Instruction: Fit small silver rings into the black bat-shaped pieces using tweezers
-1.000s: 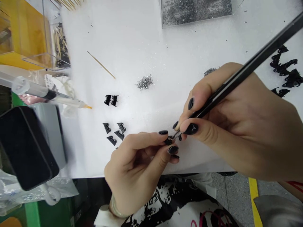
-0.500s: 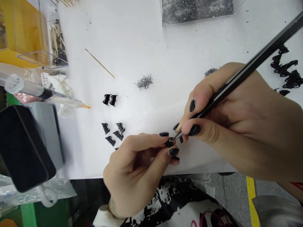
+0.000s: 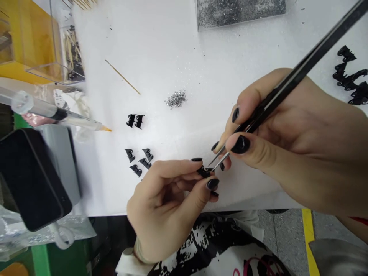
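Note:
Near the front edge of the white table, my left hand [image 3: 169,203] pinches a small black plastic part [image 3: 203,172] between thumb and fingers. My right hand [image 3: 276,130] grips black tweezers [image 3: 270,100] with thumb and forefinger; their two silver tips stand apart right at the part. Whether a tiny piece lies at the tips cannot be made out. Left of my hands lie several similar black parts [image 3: 139,122], some in a pair and others in a loose group. A small heap of tiny silver metal pieces [image 3: 176,99] sits farther back.
A thin wooden stick [image 3: 123,77] lies at the back left. A syringe [image 3: 77,118] with an orange tip, a phone [image 3: 31,176] and a clear box [image 3: 54,71] crowd the left side. A clear tray [image 3: 241,15] stands at the back. More black parts [image 3: 349,78] lie at right.
The tweezers' tips, close together before, have spread apart at the black part. The part shows more between my left fingers. The whole view has shifted slightly.

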Motion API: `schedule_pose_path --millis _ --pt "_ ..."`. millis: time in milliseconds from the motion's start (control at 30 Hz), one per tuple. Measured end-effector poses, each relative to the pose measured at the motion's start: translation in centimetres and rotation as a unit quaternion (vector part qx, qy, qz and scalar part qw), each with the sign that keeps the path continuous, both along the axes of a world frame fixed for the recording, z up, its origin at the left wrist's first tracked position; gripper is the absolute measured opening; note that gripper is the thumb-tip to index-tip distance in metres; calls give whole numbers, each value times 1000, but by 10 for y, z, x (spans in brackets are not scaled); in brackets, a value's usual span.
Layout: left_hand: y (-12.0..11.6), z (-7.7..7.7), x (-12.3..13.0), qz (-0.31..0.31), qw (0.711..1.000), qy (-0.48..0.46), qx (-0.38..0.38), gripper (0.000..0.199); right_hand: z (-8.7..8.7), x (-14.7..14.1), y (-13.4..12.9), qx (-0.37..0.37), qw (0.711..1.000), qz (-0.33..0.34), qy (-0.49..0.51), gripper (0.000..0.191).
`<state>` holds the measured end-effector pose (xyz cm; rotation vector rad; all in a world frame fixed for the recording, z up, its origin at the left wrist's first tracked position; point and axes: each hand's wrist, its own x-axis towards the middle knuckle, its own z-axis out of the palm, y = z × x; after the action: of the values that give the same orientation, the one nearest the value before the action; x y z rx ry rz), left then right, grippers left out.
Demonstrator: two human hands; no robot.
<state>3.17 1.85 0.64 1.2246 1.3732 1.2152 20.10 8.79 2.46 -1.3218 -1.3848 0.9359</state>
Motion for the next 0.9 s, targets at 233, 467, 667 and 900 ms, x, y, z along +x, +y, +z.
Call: schedule_pose_path --millis 233,467,667,900 --pt "2 0 6 12 997 -69 -18 47 2 25 4 -67 982 175 -8 14" --pt "2 -1 7 10 996 -86 -29 47 4 25 5 -65 980 189 4 15" --pt "3 0 7 13 998 -63 -11 37 -1 25 8 -46 981 188 -23 18" --pt "1 -1 3 -9 999 -46 -14 40 3 28 9 -50 978 203 -16 17"
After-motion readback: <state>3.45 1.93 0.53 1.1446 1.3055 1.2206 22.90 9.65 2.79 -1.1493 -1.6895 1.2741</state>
